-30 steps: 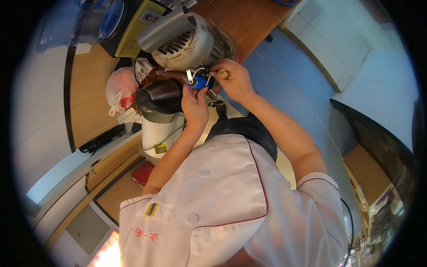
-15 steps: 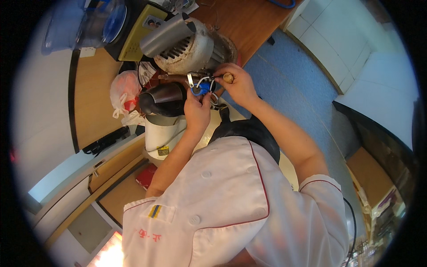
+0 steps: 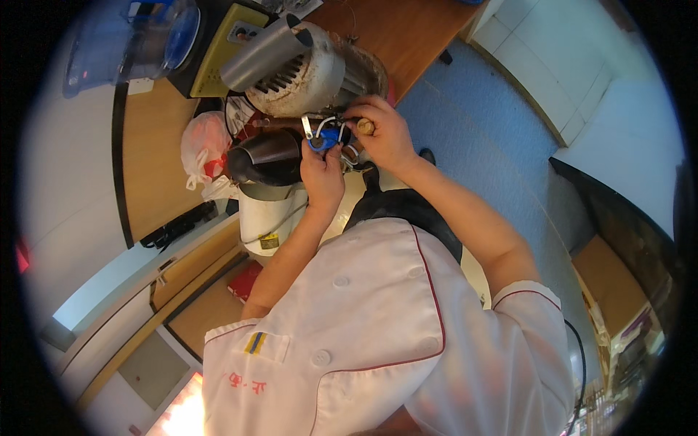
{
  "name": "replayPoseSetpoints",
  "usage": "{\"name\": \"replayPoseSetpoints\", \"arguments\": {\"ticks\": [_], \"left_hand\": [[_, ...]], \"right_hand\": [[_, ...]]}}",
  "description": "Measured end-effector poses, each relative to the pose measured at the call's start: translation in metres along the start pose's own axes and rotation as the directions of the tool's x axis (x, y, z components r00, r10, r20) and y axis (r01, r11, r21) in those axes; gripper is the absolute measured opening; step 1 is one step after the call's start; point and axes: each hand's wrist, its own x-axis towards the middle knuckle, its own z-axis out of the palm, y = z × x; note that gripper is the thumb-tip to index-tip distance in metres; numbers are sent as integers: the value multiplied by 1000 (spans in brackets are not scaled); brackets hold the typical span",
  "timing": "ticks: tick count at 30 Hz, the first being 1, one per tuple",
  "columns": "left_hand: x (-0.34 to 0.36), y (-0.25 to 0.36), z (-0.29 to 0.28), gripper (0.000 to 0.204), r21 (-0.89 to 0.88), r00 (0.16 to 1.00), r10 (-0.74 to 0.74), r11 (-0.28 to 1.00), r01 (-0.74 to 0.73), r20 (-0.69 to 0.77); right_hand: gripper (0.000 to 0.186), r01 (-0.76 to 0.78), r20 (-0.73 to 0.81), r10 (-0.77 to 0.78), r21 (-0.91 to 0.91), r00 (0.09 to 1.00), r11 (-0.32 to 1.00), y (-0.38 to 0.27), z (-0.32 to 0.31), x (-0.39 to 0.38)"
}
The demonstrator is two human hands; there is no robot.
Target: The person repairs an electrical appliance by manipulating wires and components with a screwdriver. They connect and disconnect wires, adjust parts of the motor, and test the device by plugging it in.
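My left hand [image 3: 320,171] grips a small blue component [image 3: 324,138] with white wires and a metal bracket [image 3: 307,128] standing up from it. Just to its right, my right hand [image 3: 382,134] is closed round a tool with a round, tan handle [image 3: 365,126]; its tip is at the wiring, too small to make out. Behind them lies a rusty, finned metal motor housing [image 3: 305,87] with a grey metal tube [image 3: 258,54] on top. A dark, shiny cone-shaped piece [image 3: 258,160] is left of my hands, above a white cylinder [image 3: 258,218].
A wooden tabletop [image 3: 403,36] holds a yellow-green device [image 3: 222,54] and a blue water jug [image 3: 116,47]. A pink plastic bag [image 3: 200,145] lies at the left. At the right are blue flooring [image 3: 494,160] and a cardboard box [image 3: 607,283].
Both hands stay on the blue component and tool with only slight shifts. The view has moved slightly, and a dark shoe now shows on the blue floor.
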Motion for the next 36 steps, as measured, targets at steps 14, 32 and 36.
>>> {"name": "replayPoseSetpoints", "arguments": {"ticks": [14, 32, 36], "left_hand": [[-1, 2, -6, 34, -158, 993, -93, 982, 104, 76], [-22, 14, -108, 28, -641, 595, -316, -58, 766, 739], [-23, 23, -129, 33, -668, 655, -230, 30, 744, 720]], "right_hand": [[29, -48, 60, 50, -32, 997, 998, -6, -22, -23], [11, -326, 93, 353, -224, 931, 918, 15, -76, -102], [11, -349, 78, 382, -270, 921, 897, 8, -77, -116]]}}
